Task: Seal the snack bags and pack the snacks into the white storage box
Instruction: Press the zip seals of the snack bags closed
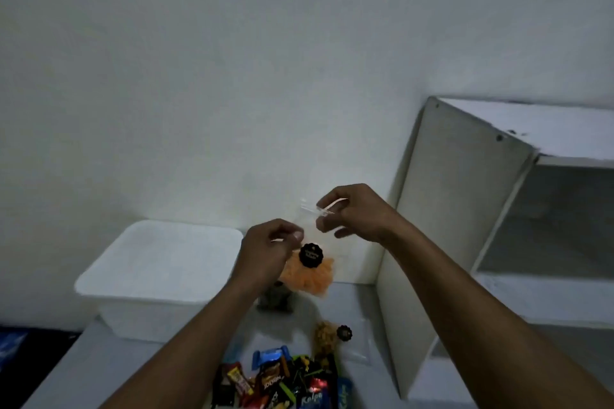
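Storage box (159, 272), white, is sitting at the left of the grey table (99, 359). Just right of it, the left hand (265, 252) is pinching one top corner of a clear snack bag (315, 276) of orange snacks, which is hanging above the table. The right hand (352, 212) is pinching the bag's other top corner. Wrapped snacks (282, 382) are lying below, and a white shelf unit (465, 209) is standing at the right.

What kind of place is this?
Probably a room at home: a plain white wall, a white shelf unit, and a white storage box beside loose snacks on a grey table.
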The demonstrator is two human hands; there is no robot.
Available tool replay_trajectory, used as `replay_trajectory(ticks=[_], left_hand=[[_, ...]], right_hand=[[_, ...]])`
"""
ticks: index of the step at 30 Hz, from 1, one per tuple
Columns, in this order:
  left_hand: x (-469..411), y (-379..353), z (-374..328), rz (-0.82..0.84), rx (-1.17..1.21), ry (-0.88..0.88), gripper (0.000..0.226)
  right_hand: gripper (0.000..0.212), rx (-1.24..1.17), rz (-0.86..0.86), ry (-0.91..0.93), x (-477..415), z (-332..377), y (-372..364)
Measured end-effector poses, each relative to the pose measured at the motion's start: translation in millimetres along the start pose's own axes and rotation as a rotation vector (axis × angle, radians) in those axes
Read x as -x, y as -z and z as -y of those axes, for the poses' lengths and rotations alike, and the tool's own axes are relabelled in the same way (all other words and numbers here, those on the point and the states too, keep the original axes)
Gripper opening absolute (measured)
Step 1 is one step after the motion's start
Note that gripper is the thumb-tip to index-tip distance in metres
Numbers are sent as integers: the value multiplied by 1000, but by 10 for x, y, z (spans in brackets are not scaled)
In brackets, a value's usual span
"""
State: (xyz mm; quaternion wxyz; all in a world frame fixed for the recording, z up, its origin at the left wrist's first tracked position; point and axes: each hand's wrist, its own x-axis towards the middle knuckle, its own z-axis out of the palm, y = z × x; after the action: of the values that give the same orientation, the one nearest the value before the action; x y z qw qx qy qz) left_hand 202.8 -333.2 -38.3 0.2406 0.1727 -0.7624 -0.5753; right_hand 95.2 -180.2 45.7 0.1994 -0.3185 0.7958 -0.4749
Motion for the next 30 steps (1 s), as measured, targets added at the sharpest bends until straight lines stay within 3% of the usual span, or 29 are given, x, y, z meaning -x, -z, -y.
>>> replay_trajectory(ticks=[3, 9, 19, 27, 30], left_hand=[[71, 174, -345, -45, 124, -9, 12], [147, 501, -967, 23, 222, -78, 4], [227, 761, -1651, 107, 348, -185, 9], [221, 820, -1778, 159, 357, -210, 14], [181, 833, -1814, 98, 298, -257, 11]], right_hand=[[28, -123, -62, 3, 168, 243, 91], [16, -248, -144, 72, 411, 651, 98], [17, -177, -175, 239, 649, 1227, 104], [12, -170, -224, 323, 726, 1393, 119], [16, -224, -222, 314, 727, 1396, 100]])
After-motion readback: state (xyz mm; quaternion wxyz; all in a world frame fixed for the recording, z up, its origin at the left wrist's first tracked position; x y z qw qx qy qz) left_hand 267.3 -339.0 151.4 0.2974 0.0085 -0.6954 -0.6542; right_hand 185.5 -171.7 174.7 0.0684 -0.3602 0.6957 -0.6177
